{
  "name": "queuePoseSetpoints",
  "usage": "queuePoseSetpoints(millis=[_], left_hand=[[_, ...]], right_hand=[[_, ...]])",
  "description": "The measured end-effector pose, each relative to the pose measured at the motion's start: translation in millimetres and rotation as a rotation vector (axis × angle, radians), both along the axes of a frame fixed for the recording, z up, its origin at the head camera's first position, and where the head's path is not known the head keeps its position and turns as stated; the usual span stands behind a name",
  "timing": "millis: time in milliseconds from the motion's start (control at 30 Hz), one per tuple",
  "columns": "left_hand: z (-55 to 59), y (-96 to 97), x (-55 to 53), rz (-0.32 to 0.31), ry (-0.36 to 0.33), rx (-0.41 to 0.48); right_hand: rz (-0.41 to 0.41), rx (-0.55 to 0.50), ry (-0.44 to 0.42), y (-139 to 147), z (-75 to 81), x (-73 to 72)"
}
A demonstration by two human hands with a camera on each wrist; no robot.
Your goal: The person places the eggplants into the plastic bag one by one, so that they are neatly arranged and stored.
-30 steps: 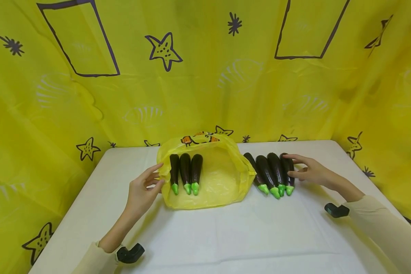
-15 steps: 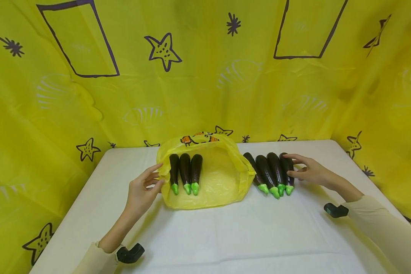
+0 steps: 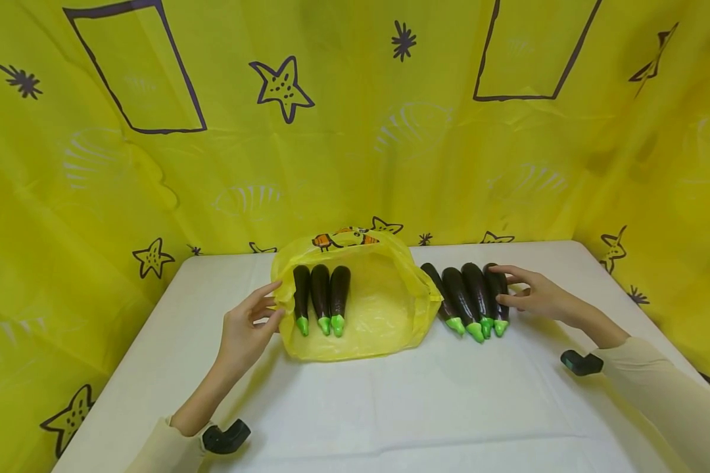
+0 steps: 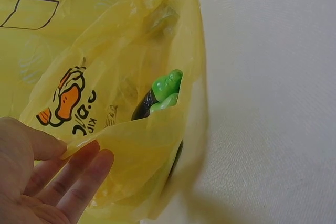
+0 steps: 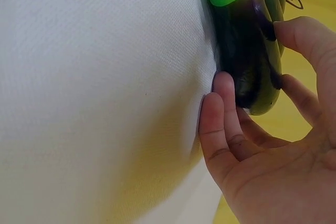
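A yellow plastic bag [image 3: 384,302] lies with its mouth facing me, and 3 eggplants [image 3: 320,295] with green stem ends rest side by side inside it. My left hand [image 3: 245,332] pinches the bag's left edge between thumb and fingers; the left wrist view shows the thin film [image 4: 131,140] held up there. Right of the bag, several more eggplants [image 3: 464,299] lie in a row, stems towards me. With thumb and fingertips my right hand [image 3: 538,297] grips the rightmost eggplant [image 5: 241,51], still on the table among its neighbours.
Under everything is a white cloth-covered table [image 3: 426,407]. A yellow curtain [image 3: 343,157] printed with dark stars and frames hangs behind it and at both sides. Black devices, one of them the left wrist device [image 3: 227,437], are strapped at both wrists.
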State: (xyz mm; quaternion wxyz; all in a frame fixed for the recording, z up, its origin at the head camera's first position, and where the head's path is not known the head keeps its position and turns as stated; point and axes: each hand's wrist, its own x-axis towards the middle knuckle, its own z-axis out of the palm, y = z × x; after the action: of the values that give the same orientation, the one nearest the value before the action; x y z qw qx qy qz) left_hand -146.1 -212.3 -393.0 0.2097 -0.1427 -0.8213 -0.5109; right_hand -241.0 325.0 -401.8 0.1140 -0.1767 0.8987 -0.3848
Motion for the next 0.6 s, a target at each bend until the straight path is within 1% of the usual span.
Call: queuePoseSetpoints(millis=[133, 300, 600], left_hand=[[-0.4, 0.2, -0.4, -0.001, 0.002, 0.0], [-1.3, -0.4, -0.9, -0.009, 0.007, 0.004], [-1.3, -0.9, -1.0, -0.014, 0.008, 0.006]], right_hand=[[0.003, -0.005, -0.01, -0.7, 1.2, 0.2], [0.02, -0.011, -0.001, -2.2, 1.9, 0.0], [0.034, -0.056, -0.046, -5.2, 5.9, 1.5]])
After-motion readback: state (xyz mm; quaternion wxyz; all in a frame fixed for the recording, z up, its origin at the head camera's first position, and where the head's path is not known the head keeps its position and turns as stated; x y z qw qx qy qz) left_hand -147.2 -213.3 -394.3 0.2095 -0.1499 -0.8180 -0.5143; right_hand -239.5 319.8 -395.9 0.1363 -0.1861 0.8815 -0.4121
